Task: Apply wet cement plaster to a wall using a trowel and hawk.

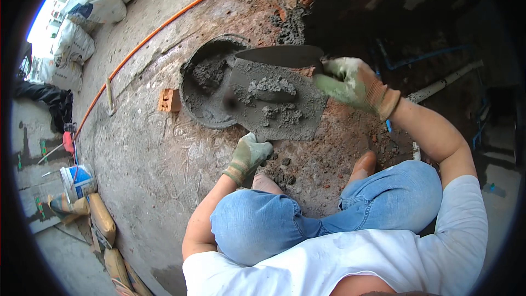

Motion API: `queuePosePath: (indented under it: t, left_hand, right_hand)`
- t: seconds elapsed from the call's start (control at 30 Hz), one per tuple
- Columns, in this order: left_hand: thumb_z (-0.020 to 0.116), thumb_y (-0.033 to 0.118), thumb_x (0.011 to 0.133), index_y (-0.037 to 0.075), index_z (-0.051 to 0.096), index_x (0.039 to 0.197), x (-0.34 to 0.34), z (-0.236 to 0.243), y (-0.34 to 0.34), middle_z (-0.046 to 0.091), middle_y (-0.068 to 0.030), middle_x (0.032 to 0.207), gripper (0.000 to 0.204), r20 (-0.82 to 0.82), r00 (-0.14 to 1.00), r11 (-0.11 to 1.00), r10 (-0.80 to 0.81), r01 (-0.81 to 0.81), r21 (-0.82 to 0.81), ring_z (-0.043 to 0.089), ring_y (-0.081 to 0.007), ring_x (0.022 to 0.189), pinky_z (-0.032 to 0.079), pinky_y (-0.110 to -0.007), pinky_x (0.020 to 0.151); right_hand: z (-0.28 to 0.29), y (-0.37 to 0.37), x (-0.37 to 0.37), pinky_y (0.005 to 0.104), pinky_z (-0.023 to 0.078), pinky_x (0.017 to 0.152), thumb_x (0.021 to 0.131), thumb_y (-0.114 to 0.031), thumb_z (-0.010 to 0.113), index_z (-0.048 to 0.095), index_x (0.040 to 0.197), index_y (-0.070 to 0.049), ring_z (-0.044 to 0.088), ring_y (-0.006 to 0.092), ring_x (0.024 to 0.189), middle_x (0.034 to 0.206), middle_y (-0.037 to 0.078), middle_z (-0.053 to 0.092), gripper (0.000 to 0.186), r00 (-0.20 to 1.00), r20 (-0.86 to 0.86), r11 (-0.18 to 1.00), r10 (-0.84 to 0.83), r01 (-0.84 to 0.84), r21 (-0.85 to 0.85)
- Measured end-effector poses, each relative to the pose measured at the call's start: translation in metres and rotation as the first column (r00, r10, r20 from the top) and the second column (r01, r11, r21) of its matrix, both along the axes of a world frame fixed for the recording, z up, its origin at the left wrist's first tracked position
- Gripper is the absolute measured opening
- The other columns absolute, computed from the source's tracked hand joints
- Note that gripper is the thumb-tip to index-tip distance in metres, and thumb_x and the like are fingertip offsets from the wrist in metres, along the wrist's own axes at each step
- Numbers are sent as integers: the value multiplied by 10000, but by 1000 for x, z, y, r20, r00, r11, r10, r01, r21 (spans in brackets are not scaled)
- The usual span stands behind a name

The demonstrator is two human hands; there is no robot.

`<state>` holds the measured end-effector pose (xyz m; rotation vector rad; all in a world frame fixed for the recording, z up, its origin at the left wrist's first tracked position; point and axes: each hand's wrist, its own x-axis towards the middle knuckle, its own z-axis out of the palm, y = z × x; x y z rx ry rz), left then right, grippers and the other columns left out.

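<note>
My left hand (250, 156), in a green knit glove, is closed at the near edge of a flat mortar board (298, 118), which it holds tilted over the ground. Lumps of wet grey mortar (272, 89) lie on the board. A trowel (282, 55) with a long dark blade is gripped in my gloved right hand (350, 79); the blade hovers over the board's far edge. Left of the board, partly covered by it, stands a round black tub (189, 90) with more grey mortar inside. The trowel's handle is mostly hidden by my fingers.
An orange hose (164, 26) runs along the floor at the left. A hollow brick (169, 100) lies beside the tub. White sacks (96, 1), a blue-and-white bucket (79, 180) and brown bags (102, 219) line the left side. A dark recess with pipes (446, 81) lies at the right.
</note>
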<state>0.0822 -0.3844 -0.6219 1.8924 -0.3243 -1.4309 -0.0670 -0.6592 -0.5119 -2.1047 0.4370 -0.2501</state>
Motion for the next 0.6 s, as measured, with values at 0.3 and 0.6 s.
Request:
queuePosePath:
  t: [0.3, 0.6]
  left_hand:
    - [701, 209, 737, -58, 633, 753, -20, -10, 141, 664, -100, 690, 276, 289, 933, 904, 216, -302, 302, 596, -154, 644, 490, -370, 552]
    - [736, 161, 767, -31, 628, 795, -16, -53, 160, 642, -59, 699, 222, 26, 906, 882, 422, -417, 219, 588, -142, 571, 472, -336, 481]
  right_hand:
    - [-44, 23, 174, 424, 552, 595, 845, -266, 615, 701, 728, -36, 684, 319, 657, 717, 177, 682, 273, 887, -402, 457, 228, -462, -760]
    - [-72, 114, 316, 390, 483, 416, 702, -50, 669, 705, 686, -51, 646, 188, 534, 625, 89, 660, 39, 751, -653, -68, 99, -650, -757]
